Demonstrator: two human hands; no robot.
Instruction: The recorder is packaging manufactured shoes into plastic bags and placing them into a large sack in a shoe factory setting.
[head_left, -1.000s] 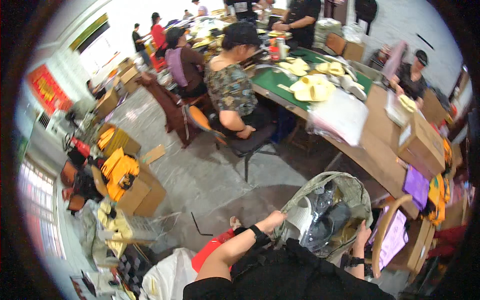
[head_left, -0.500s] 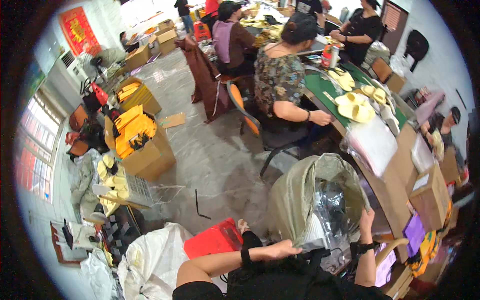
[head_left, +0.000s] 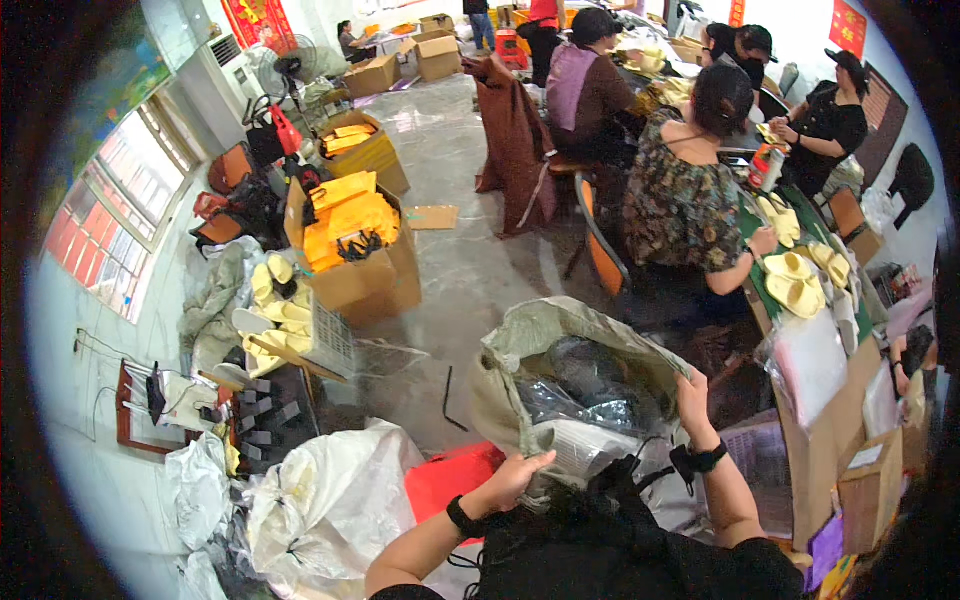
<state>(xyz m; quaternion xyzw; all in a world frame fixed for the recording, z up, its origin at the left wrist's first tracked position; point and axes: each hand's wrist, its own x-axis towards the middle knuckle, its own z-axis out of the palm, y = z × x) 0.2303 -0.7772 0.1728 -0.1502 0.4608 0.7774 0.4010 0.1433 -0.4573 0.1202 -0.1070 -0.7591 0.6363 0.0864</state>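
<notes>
A large grey-green woven sack (head_left: pixel 505 400) stands upright in front of me with its mouth spread wide. My left hand (head_left: pixel 512 480) is closed on the sack's near left rim. On the right side of the rim, my right hand (head_left: pixel 696 398) grips the edge with the fingers wrapped over it. Inside the sack lie clear plastic-wrapped dark items (head_left: pixel 610 408) and a white ribbed piece (head_left: pixel 585 447); their exact kind is hard to make out. Each of my wrists has a black band.
A white sack (head_left: pixel 330 490) and a red plastic stool or box (head_left: pixel 450 480) stand at the left. Cartons of yellow-orange bags (head_left: pixel 350 225) and a crate of yellow slippers (head_left: pixel 325 335) are beyond. A seated co-worker (head_left: pixel 680 190) is at the table with slippers (head_left: pixel 795 285) at right.
The sack's mouth has tilted up toward me and spread wider, with both my hands raised on its rim. My view has shifted, so the room appears further right.
</notes>
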